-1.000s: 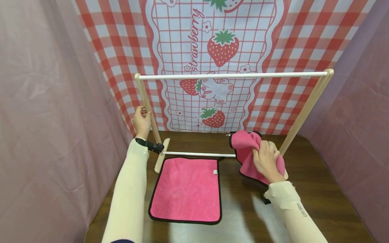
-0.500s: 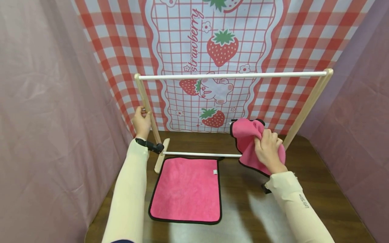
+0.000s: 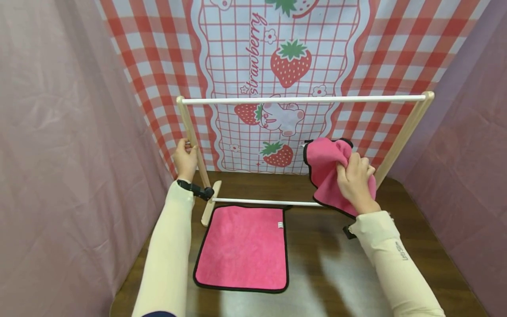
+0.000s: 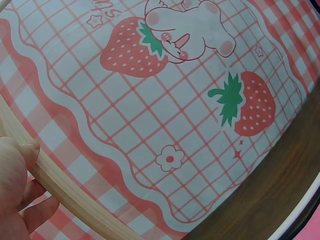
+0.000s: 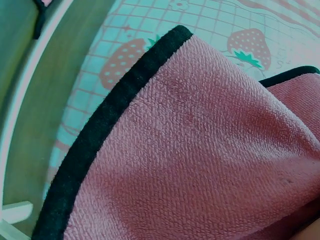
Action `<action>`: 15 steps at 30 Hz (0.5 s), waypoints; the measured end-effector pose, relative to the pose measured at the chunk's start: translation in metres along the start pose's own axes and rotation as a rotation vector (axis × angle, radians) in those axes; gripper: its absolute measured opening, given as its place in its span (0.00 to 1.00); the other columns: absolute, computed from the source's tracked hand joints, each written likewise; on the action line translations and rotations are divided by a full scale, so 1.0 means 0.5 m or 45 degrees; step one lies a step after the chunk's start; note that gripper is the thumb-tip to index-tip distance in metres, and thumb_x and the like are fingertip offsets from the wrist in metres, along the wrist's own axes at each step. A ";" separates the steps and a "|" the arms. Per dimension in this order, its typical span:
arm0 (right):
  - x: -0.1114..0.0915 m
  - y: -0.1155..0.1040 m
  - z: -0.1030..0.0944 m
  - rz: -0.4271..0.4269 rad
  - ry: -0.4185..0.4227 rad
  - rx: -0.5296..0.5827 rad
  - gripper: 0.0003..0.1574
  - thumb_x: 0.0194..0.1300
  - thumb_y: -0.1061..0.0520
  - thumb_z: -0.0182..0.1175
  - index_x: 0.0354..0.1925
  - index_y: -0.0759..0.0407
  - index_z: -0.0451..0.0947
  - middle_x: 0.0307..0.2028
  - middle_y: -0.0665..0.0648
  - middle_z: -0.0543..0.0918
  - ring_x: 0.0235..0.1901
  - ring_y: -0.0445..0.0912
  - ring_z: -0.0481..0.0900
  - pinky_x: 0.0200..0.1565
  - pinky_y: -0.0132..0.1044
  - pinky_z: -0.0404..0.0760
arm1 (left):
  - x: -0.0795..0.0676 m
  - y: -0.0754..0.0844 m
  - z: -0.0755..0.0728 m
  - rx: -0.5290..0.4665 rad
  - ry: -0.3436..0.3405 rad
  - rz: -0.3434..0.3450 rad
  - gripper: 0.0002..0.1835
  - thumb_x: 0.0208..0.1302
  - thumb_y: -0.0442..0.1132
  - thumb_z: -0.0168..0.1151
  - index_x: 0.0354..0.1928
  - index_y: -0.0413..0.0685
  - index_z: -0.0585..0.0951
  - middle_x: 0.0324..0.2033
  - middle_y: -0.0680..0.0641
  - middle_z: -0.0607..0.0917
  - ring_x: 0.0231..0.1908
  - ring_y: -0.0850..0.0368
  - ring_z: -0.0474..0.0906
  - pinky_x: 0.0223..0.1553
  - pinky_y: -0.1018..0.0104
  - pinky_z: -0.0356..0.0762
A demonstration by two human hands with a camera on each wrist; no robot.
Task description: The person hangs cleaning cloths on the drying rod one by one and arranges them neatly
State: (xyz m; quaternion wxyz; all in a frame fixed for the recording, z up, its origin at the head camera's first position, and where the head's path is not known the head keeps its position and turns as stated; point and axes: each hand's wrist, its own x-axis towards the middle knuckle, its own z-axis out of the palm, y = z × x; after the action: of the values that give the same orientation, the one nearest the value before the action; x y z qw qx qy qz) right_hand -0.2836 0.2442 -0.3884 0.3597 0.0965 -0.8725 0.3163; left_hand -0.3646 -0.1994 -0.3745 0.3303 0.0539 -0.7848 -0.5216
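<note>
My left hand [image 3: 185, 158] grips the left wooden post [image 3: 192, 136] of a drying rack about halfway up; the left wrist view shows thumb and fingers around the post [image 4: 75, 200]. My right hand [image 3: 356, 182] holds a bunched pink towel [image 3: 326, 158] with black edging, raised in front of the rack's right side and below its white top bar [image 3: 301, 100]. In the right wrist view the towel [image 5: 165, 130] fills most of the frame and hides nearly all of the hand. A second pink towel [image 3: 243, 246] lies flat on the table in front of the rack.
The rack's lower white bar [image 3: 261, 202] runs just behind the flat towel. A wooden foot [image 3: 211, 203] supports its left end. Behind hangs a strawberry-print cloth [image 3: 291, 64], with pink curtains [image 3: 67, 145] at both sides. The brown table [image 3: 309, 273] spans the front.
The right hand has lifted the bunched towel upward and slightly right, away from the table. The left hand stays on the post, and the flat towel has not moved.
</note>
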 end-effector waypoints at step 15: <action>0.095 -0.048 -0.048 -0.110 0.134 -0.003 0.19 0.71 0.53 0.47 0.39 0.72 0.63 0.35 0.73 0.66 0.42 0.70 0.59 0.49 0.63 0.50 | -0.003 0.001 -0.001 0.022 -0.005 0.019 0.14 0.67 0.28 0.61 0.53 0.29 0.77 0.46 0.30 0.82 0.48 0.37 0.80 0.49 0.47 0.81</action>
State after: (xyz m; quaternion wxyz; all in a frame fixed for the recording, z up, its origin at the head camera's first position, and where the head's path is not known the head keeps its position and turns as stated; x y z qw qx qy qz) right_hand -0.2947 0.2431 -0.3309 0.4186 0.1167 -0.8477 0.3041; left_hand -0.3634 -0.1988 -0.3745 0.3323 0.0499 -0.7903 -0.5123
